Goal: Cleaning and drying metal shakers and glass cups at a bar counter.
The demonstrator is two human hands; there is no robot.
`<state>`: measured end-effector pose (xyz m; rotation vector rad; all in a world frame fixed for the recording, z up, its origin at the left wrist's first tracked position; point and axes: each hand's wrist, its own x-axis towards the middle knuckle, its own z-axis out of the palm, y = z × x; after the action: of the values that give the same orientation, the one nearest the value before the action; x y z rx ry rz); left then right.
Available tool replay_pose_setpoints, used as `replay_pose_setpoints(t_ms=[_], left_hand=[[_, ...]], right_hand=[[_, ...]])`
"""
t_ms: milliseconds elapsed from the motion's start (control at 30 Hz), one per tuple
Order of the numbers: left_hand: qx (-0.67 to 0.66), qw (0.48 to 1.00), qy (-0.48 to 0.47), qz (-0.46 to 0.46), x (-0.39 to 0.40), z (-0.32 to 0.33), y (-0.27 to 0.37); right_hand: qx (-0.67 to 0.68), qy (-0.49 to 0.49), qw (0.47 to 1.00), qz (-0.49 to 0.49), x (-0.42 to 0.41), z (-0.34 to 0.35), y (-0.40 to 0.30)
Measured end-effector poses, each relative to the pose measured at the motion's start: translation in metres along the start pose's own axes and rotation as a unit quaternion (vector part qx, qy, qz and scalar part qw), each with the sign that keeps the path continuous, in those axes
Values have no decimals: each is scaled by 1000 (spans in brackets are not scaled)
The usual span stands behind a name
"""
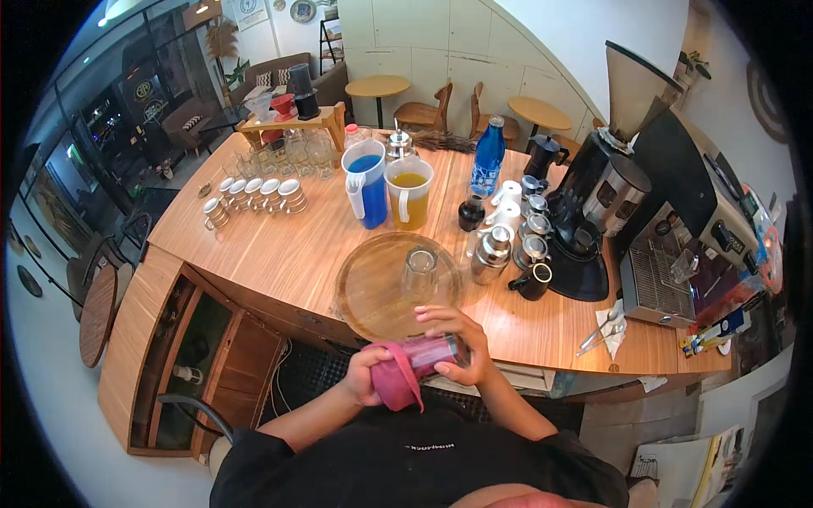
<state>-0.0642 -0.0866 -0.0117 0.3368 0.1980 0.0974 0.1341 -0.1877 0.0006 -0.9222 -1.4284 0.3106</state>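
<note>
Just in front of my body, my right hand (458,346) grips a drinking glass (454,351) by its base end, the glass tilted on its side. A pink cloth (397,380) is bunched in my left hand (368,376) and covers the other end of the glass; pink shows through the glass wall. Beyond my hands a round wooden tray (368,286) lies on the counter, with an upside-down clear glass (420,270) on its right part.
Behind the tray stand pitchers of blue (368,190) and yellow liquid (409,200). A metal shaker (491,254), a black mug (533,282) and a coffee grinder (584,209) stand to the right. Striped cups (254,193) line the left; spoons (597,333) lie on a napkin near the front edge.
</note>
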Motion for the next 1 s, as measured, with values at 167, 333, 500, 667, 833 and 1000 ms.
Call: replay_pose_setpoints(t_ms=[167, 333, 500, 667, 833, 1000], left_hand=[[142, 983, 97, 61, 6, -4, -16], [386, 904, -25, 185, 9, 9, -19], [388, 901, -33, 190, 17, 2, -12], [70, 992, -61, 91, 24, 9, -2], [289, 945, -39, 150, 19, 0, -12], [671, 710, -70, 203, 31, 40, -11]], right_hand=[[195, 87, 974, 73, -10, 15, -2], [242, 240, 910, 235, 7, 35, -24], [211, 181, 934, 224, 10, 17, -13], [239, 109, 965, -18, 20, 5, 0], [317, 202, 924, 67, 12, 14, -3], [301, 344, 856, 241, 9, 25, -23]])
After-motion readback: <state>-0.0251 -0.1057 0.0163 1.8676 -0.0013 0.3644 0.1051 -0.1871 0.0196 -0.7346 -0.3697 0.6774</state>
